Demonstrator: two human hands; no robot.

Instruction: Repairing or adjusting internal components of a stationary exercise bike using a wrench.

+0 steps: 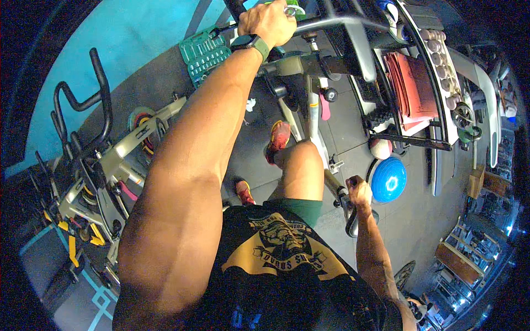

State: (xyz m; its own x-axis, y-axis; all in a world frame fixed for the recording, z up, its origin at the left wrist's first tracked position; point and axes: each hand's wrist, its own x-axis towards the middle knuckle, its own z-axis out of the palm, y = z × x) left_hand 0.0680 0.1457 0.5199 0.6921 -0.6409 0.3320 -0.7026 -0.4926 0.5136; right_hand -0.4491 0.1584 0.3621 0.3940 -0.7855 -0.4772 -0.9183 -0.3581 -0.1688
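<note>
Above dark floor, left hand and right hand bend their fingers, closure and hold indiscernible.

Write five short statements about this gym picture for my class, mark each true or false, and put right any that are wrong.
1. The left hand is higher in the picture than the right hand. True.
2. The blue dome is to the left of the right hand. False: it is to the right of that hand.
3. The green tool case is closed. False: it is open, with tools showing inside.
4. A watch is worn on the left arm. True.
5. The person's shoes are plain white. False: they are mostly red.
</note>
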